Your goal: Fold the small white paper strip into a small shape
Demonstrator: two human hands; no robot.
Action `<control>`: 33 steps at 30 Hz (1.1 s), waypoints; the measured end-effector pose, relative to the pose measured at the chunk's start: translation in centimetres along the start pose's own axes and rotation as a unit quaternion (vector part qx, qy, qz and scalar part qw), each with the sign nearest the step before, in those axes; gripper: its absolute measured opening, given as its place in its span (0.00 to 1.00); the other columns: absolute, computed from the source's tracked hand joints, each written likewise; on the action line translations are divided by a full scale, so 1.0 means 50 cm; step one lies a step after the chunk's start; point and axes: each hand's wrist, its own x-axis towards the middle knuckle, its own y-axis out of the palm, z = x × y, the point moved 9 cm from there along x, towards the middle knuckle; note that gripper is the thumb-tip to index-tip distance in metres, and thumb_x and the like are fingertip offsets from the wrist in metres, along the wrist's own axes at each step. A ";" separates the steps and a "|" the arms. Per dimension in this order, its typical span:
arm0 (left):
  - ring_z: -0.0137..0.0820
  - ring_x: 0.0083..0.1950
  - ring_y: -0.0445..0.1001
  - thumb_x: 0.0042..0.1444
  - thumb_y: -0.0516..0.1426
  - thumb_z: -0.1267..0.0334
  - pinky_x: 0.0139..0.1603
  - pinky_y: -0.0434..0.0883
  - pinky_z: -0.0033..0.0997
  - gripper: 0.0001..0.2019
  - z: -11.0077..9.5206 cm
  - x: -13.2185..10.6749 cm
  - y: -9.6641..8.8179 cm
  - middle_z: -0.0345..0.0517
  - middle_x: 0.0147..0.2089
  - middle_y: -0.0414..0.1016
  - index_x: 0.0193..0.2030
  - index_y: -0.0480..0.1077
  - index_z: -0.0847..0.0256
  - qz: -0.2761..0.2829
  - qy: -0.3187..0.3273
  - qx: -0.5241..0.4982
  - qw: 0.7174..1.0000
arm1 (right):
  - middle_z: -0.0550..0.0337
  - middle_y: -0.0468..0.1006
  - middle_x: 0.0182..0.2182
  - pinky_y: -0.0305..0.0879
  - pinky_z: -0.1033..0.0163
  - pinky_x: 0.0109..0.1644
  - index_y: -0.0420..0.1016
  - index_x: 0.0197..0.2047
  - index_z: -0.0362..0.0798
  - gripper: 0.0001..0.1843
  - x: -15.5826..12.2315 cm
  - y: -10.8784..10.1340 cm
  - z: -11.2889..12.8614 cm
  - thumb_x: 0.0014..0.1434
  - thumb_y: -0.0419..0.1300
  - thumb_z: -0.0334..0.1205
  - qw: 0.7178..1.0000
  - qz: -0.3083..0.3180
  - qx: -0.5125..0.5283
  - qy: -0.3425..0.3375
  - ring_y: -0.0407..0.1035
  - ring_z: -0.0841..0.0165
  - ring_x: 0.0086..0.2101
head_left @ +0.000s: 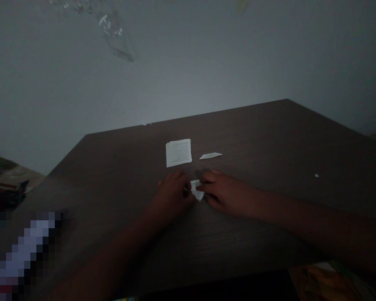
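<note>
Both my hands meet at the middle of a dark wooden table [269, 138]. My left hand [172, 192] and my right hand [225, 192] pinch a small folded piece of printed white paper [196, 189] between their fingertips, low against the tabletop. Most of the piece is hidden by the fingers. Just beyond the hands lies a square stack of printed white paper [178, 152]. To its right lies a small narrow folded paper piece [210, 156].
A pale wall [207, 54] rises behind the table, with a clear plastic scrap [114, 33] stuck high up. A tiny white fleck [316, 175] lies at the table's right. Dark cloth or clutter [6, 184] sits off the left edge. The room is dim.
</note>
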 end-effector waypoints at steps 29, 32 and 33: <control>0.43 0.66 0.83 0.77 0.62 0.71 0.74 0.78 0.49 0.10 0.022 -0.002 -0.002 0.52 0.64 0.84 0.56 0.85 0.57 0.035 0.228 -0.143 0.962 | 0.43 0.84 0.58 0.76 0.44 0.67 0.89 0.54 0.47 0.10 -0.016 -0.005 0.006 0.81 0.64 0.37 0.993 -0.042 -0.045 -0.102 0.77 0.51 0.60; 0.42 0.64 0.83 0.77 0.61 0.70 0.71 0.79 0.46 0.08 0.010 -0.002 -0.005 0.51 0.61 0.84 0.52 0.85 0.58 0.029 0.241 -0.150 0.958 | 0.44 0.84 0.58 0.75 0.41 0.64 0.89 0.55 0.50 0.10 -0.009 0.010 0.012 0.81 0.65 0.40 0.991 -0.045 -0.085 -0.097 0.75 0.49 0.58; 0.42 0.63 0.83 0.78 0.61 0.69 0.70 0.79 0.45 0.08 0.006 -0.002 -0.005 0.51 0.60 0.84 0.50 0.84 0.58 0.028 0.247 -0.152 0.957 | 0.45 0.83 0.58 0.74 0.41 0.63 0.89 0.56 0.51 0.10 -0.005 0.015 0.011 0.81 0.65 0.41 0.990 -0.041 -0.096 -0.090 0.74 0.49 0.57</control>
